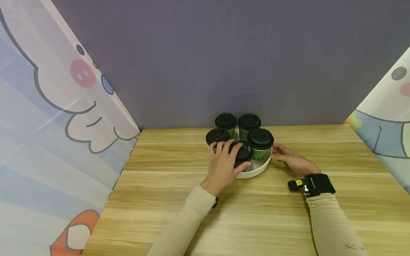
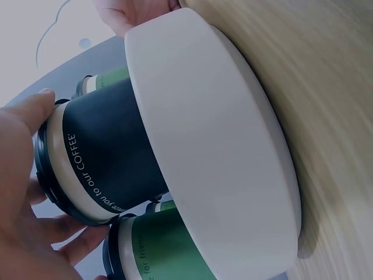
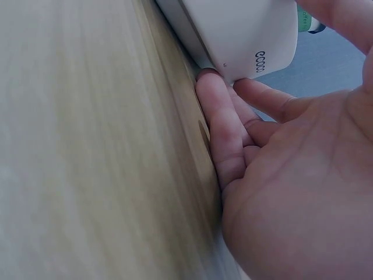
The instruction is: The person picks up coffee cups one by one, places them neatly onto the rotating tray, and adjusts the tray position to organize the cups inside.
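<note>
A round white tray (image 1: 254, 173) on the table holds several upright paper coffee cups with black lids. My left hand (image 1: 221, 171) holds the nearest dark-sleeved coffee cup (image 2: 113, 146) by its lid, with thumb and fingers spread around the rim. This cup stands inside the tray, its base hidden by the wall. My right hand (image 1: 295, 161) is at the tray's right side, fingertips touching low on its outer wall, with the fingers loosely bent in the right wrist view. Beside the held cup stands a green-sleeved cup (image 1: 261, 153).
Two more lidded cups, the back left one (image 1: 226, 121) and the back right one (image 1: 249, 122), stand behind, with another cup (image 1: 216, 136) at left. A grey wall (image 1: 205, 64) rises behind the wooden table (image 1: 160, 199). Cartoon-printed sheets (image 1: 48, 135) hang at both sides.
</note>
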